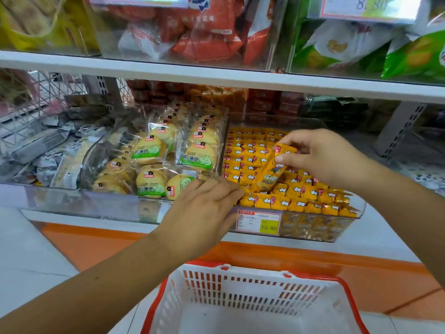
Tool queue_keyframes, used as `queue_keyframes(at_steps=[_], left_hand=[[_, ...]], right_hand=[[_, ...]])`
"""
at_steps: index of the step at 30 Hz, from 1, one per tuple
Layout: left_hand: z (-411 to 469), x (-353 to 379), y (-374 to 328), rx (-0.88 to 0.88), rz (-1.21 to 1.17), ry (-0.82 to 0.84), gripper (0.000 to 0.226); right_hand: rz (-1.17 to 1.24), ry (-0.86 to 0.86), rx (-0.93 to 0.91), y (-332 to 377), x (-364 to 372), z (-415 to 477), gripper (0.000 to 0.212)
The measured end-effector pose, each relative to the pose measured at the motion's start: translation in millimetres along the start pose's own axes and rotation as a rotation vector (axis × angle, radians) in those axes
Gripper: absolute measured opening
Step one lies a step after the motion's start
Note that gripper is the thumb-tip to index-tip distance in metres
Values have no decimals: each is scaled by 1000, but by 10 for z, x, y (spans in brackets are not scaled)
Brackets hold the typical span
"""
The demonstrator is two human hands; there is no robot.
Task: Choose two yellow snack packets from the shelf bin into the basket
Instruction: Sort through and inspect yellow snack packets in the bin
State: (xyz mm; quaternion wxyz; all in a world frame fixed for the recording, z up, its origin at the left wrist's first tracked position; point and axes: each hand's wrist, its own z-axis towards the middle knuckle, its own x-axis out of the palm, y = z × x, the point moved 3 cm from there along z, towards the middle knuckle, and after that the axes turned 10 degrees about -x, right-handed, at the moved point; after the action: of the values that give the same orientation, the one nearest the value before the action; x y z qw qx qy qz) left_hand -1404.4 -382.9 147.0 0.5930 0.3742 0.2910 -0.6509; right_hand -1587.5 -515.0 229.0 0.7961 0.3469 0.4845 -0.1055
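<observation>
1. The shelf (216,78) fills the upper half of the head view; its lower level carries clear bins side by side, and the task's shelf bin (313,227) sits right of centre with its front wall facing the person.
2. The basket (252,285), white with a red rim, stands below and in front of that bin; no yellow packet shows in the part of its inside that is visible, so by this view neither of the two has been delivered.
3. The yellow snack packets (296,189) lie in rows filling the bin; a neighbouring bin to the left holds round biscuit packs (149,150).
4. The left hand (204,208) reaches to the bin's front-left corner with fingers fairly straight and nothing in its grasp; whether the fingertips touch a packet cannot be told.
5. The right hand (325,160) is over the middle of the bin, thumb and fingers pinched on the top of a held packet (272,172), which hangs slanting just above the pile.
6. A price label (258,224) is fixed on the bin's front wall.
7. Judged from this, the first pick is under way; carrying it to the basket, and choosing a second packet, remain to be done.
</observation>
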Motion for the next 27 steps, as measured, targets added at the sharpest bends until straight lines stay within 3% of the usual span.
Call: queue_keyframes(at_steps=[9,18,23,27], left_hand=[[-45,22,5,19,71,94,50],[-121,75,-9,27,191,116,65],[-132,94,-11,30,180,78,66],[-126,118,-10,27,182,80,65]], right_hand=[[-68,84,-94,37,-136,58,7],[-237,346,-52,12,522,46,25],[-118,196,-68,85,572,97,20],[-210,269,-74,168,702,156,17]])
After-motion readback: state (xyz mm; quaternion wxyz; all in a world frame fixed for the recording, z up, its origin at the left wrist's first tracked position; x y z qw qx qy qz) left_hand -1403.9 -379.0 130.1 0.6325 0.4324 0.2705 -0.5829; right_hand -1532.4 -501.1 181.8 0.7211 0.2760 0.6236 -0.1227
